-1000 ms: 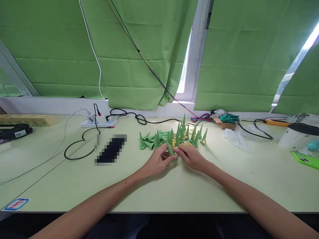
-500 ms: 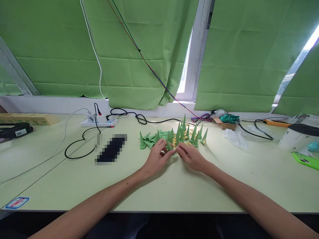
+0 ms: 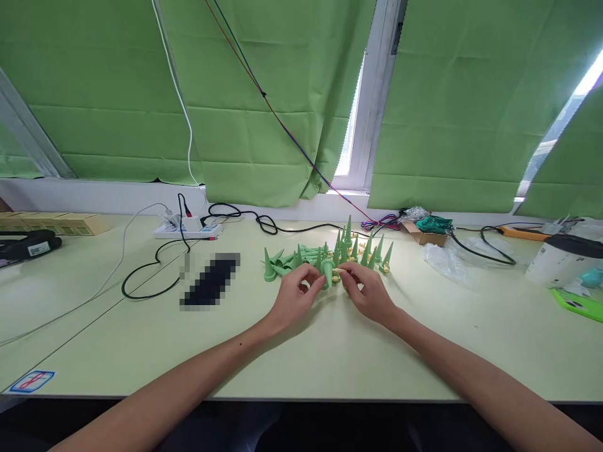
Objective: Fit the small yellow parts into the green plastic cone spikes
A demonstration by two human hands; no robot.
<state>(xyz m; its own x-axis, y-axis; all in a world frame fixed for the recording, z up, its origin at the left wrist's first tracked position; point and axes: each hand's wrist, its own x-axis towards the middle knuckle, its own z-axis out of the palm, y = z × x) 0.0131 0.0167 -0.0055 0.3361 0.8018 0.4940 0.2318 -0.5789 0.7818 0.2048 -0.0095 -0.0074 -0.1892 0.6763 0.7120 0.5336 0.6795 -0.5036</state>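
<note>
Between my hands is a green cone (image 3: 328, 274), its tip now pointing down toward me. My left hand (image 3: 298, 294) pinches it from the left side. My right hand (image 3: 365, 290) has thumb and finger closed on a small yellowish piece (image 3: 337, 270) beside the cone. Behind them, several green cones stand upright, such as one at the right (image 3: 387, 257) and one at the left (image 3: 269, 266). More green cones lie in a pile (image 3: 308, 253), and small yellow pieces are partly hidden among the standing ones.
On the table (image 3: 282, 364), a dark pixelated object (image 3: 210, 282) lies left, near a power strip (image 3: 188, 228) and looped cables. A small cardboard box (image 3: 426, 236), plastic bag (image 3: 445, 262), lidded cup (image 3: 565, 260) and green phone (image 3: 579, 304) are at the right.
The held cone has turned from tip up to tip down. My right hand has shifted slightly right, and a yellowish piece now shows at its fingertips.
</note>
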